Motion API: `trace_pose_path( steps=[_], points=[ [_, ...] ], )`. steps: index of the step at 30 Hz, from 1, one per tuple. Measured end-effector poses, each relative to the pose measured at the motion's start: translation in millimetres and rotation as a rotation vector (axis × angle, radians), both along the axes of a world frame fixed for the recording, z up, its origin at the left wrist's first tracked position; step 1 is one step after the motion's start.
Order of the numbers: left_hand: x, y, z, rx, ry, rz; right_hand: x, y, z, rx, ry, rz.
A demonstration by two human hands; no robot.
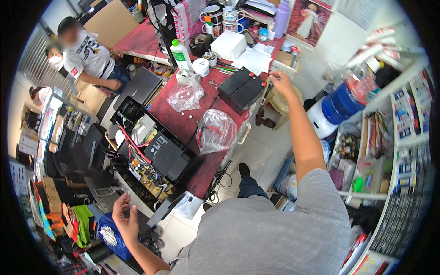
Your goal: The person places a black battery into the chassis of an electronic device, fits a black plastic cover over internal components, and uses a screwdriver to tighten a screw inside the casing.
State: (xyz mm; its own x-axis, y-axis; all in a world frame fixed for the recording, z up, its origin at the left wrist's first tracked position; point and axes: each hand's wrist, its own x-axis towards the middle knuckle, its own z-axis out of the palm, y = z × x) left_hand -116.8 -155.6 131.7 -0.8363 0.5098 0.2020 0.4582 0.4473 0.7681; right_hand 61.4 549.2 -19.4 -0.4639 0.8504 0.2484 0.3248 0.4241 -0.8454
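My right hand [283, 84] is stretched out over the table's right edge, its fingertips drawn together beside a pair of black batteries [242, 88] with red terminal caps. Anything between those fingertips is too small to make out. Down at the left, my left hand [125, 217] hangs in the air with thumb and fingers apart and nothing in it. Above it, an opened black power-supply unit [158, 156] lies on the table, its red wires and circuit board showing. A clear plastic bag [216, 131] with a red cable inside rests between the unit and the batteries.
The red-topped table [172, 108] also carries another clear bag [185, 93], a green-capped bottle [180, 55], a white box [228, 45] and a closed laptop [139, 85]. A stool [285, 101] stands at right, near loaded shelves [387, 195]. Another person [91, 57] is at the far left.
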Motion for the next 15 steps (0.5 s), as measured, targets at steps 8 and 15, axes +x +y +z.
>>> trace_pose_path(
  steps=[8,15],
  points=[
    [35.1,101.0,48.2,-0.138,0.1,0.115,-37.5,41.7,-31.5,-0.266,-0.363,0.329],
    [52.8,143.2,50.4,-0.187,0.115,0.146,-33.1,45.9,-25.6,-0.048,-0.441,0.397]
  ],
)
